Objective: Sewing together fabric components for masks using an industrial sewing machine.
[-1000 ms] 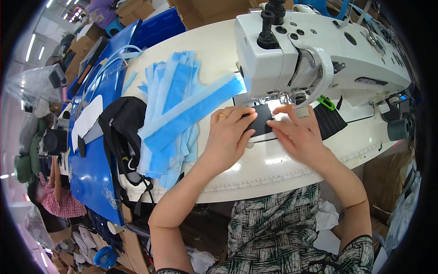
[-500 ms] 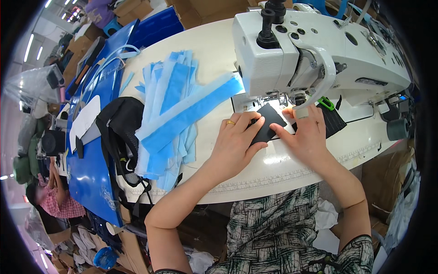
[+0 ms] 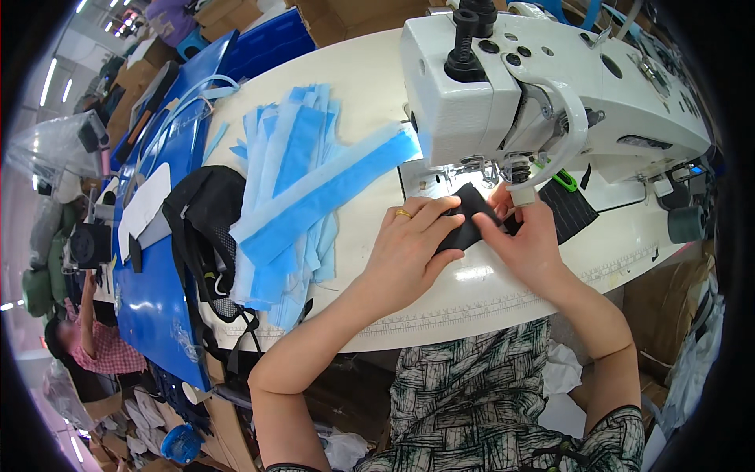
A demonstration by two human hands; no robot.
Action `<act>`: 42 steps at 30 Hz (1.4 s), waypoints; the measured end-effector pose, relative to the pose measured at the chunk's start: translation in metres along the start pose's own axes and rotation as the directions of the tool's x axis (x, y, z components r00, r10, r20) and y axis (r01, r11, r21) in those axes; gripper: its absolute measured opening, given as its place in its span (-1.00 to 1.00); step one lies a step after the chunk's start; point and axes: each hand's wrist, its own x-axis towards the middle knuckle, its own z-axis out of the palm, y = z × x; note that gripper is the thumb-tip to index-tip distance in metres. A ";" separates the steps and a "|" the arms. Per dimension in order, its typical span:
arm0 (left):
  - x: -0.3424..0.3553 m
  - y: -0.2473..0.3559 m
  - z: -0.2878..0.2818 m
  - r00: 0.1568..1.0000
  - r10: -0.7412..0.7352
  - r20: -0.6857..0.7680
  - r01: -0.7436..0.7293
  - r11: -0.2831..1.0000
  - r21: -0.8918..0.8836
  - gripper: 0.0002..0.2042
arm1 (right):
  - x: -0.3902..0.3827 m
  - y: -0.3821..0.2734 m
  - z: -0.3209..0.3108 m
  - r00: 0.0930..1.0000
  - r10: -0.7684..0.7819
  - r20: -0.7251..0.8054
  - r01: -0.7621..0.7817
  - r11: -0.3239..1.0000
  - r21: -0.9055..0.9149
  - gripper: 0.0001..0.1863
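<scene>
A small dark piece of fabric is between my hands, just in front of the needle area of a white sewing machine. My left hand has its left edge between thumb and fingers. With thumb and fingertips, my right hand pinches the right edge; part of that grip is hidden behind the fingers. Beyond my right hand lies a black striped piece of fabric, with green-handled thread snips by its top edge.
Left of my hands, light-blue fabric strips lie in a loose pile on the white table. A black mesh bag rests at the table's left edge beside a blue panel. A printed ruler runs along the front edge. Another person works far left.
The dark fabric has turned slightly and its right side is lifted and bent. My right fingers have curled in closer around its edge. My left hand has barely moved.
</scene>
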 end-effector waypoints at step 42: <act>0.005 -0.016 -0.015 0.999 -0.035 0.030 0.029 0.983 0.182 -0.50 | 0.002 0.010 -0.003 0.875 -0.382 0.296 0.467 0.827 -0.314 -0.63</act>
